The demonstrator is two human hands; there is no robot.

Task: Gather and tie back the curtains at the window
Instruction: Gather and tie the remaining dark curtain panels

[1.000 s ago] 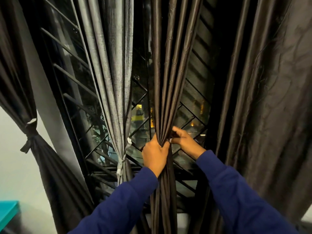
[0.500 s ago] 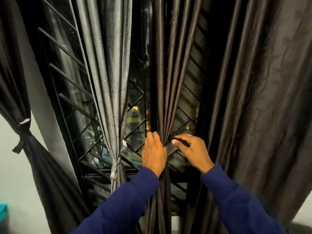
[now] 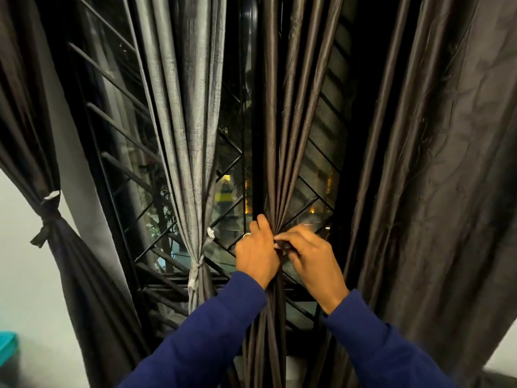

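Head view — four curtains (image 3: 282, 135), perhaps two tied.

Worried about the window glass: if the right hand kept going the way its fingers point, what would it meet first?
The right hand points leftward, so it would likely first meet the gathered dark curtain, then the left hand, not the glass.

Dim indoor light, dark night window (image 3: 316, 175) with small glints, wide-angle bowing at edges.

Dark night window (image 3: 232, 175) behind a black diagonal grille (image 3: 123, 130), pale wall (image 3: 25, 275) at left, teal furniture edge (image 3: 7, 345).
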